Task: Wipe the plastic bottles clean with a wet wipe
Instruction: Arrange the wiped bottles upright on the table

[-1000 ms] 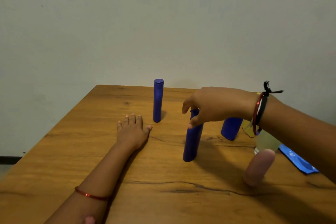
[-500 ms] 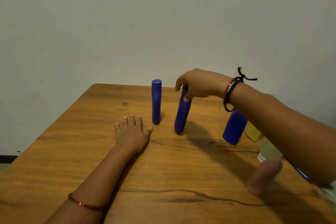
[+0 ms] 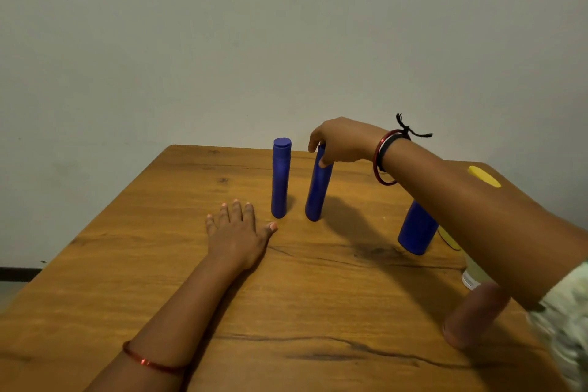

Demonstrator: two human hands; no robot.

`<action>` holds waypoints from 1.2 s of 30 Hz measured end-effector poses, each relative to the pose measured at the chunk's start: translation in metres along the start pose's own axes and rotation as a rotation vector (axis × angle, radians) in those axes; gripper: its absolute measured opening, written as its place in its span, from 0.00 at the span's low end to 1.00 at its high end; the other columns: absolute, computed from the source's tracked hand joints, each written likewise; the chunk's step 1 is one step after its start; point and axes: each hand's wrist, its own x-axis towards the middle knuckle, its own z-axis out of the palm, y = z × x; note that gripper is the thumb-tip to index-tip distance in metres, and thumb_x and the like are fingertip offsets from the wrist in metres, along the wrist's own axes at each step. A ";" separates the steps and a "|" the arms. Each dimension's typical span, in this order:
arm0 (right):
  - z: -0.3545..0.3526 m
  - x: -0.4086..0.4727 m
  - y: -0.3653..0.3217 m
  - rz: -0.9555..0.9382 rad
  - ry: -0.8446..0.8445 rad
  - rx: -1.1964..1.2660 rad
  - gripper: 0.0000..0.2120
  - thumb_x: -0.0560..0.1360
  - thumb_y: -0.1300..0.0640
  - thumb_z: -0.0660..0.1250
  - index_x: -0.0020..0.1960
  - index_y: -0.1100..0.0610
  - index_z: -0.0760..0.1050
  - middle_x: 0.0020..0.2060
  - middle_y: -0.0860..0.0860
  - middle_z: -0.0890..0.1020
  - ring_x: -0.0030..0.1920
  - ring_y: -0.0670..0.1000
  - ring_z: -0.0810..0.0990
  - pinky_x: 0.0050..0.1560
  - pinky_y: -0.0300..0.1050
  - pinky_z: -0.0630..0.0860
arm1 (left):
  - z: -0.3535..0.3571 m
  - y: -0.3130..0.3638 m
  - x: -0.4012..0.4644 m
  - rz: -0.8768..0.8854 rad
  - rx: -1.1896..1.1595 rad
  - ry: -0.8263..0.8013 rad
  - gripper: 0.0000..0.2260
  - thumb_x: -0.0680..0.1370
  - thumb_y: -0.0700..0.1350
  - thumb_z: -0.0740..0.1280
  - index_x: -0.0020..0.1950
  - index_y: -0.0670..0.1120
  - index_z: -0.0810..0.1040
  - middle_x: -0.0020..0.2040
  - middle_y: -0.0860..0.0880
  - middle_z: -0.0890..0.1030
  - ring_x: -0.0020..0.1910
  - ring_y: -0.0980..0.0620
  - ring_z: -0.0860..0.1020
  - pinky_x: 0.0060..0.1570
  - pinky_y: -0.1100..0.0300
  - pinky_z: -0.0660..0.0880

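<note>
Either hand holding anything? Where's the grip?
Right hand grips the tilted blue bottle at its top end. Left hand lies flat on the table, holding nothing.

A wooden worktop (image 3: pixel 133 270) with dark grain cracks stood against a plain grey wall (image 3: pixel 286 35). A dark skirting strip (image 3: pixel 19 273) ran low at the left.

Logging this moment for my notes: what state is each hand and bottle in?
Left hand: flat on the table, open.
Right hand: grips the tilted bottle's top.
Far bottle: upright, capped, free.
Tilted bottle: leaning, base on table.
Wide bottle: standing, partly hidden.
Pink bottle: standing, blurred.
</note>
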 end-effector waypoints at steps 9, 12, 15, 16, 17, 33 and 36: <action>0.011 0.004 -0.004 -0.002 0.031 0.033 0.26 0.73 0.60 0.70 0.69 0.57 0.67 0.63 0.55 0.74 0.62 0.55 0.73 0.53 0.42 0.68 | -0.001 -0.003 -0.002 0.021 -0.014 -0.001 0.35 0.79 0.66 0.47 0.79 0.48 0.44 0.79 0.44 0.44 0.78 0.43 0.43 0.75 0.42 0.43; 0.010 0.005 -0.005 0.012 0.035 0.055 0.30 0.72 0.61 0.70 0.72 0.57 0.63 0.65 0.56 0.73 0.63 0.56 0.72 0.57 0.44 0.70 | -0.002 -0.003 -0.004 0.019 -0.026 -0.009 0.35 0.79 0.66 0.47 0.79 0.47 0.44 0.79 0.44 0.44 0.78 0.44 0.43 0.75 0.42 0.43; 0.006 0.003 -0.002 0.025 0.038 0.102 0.39 0.70 0.61 0.72 0.75 0.55 0.56 0.68 0.56 0.71 0.65 0.57 0.71 0.59 0.47 0.70 | -0.009 0.002 -0.010 -0.038 -0.016 0.009 0.38 0.79 0.66 0.49 0.79 0.44 0.42 0.79 0.42 0.44 0.78 0.43 0.43 0.75 0.43 0.46; 0.003 0.000 -0.001 0.026 0.049 0.114 0.41 0.70 0.61 0.73 0.75 0.54 0.55 0.68 0.56 0.70 0.65 0.57 0.71 0.59 0.47 0.70 | -0.013 0.005 -0.014 -0.066 0.015 0.028 0.39 0.79 0.66 0.51 0.78 0.43 0.42 0.79 0.42 0.44 0.78 0.42 0.44 0.75 0.43 0.47; 0.001 -0.003 0.001 0.025 0.065 0.121 0.42 0.69 0.61 0.74 0.76 0.54 0.54 0.68 0.57 0.70 0.64 0.57 0.72 0.58 0.46 0.70 | -0.017 0.010 -0.019 -0.073 0.050 0.048 0.39 0.79 0.65 0.52 0.78 0.42 0.42 0.79 0.41 0.45 0.78 0.42 0.46 0.75 0.44 0.48; 0.002 -0.113 0.085 0.156 0.035 0.026 0.24 0.74 0.49 0.68 0.67 0.53 0.69 0.63 0.52 0.75 0.62 0.53 0.72 0.56 0.44 0.68 | 0.009 0.089 -0.069 0.459 -0.092 0.127 0.23 0.78 0.61 0.59 0.70 0.52 0.67 0.71 0.52 0.69 0.68 0.52 0.67 0.65 0.55 0.66; 0.006 -0.119 0.093 0.188 -0.005 0.054 0.25 0.74 0.46 0.68 0.67 0.53 0.69 0.62 0.53 0.75 0.62 0.53 0.72 0.54 0.44 0.67 | 0.013 0.093 -0.061 0.496 -0.110 0.094 0.27 0.79 0.61 0.59 0.75 0.52 0.62 0.75 0.52 0.63 0.74 0.52 0.61 0.72 0.54 0.59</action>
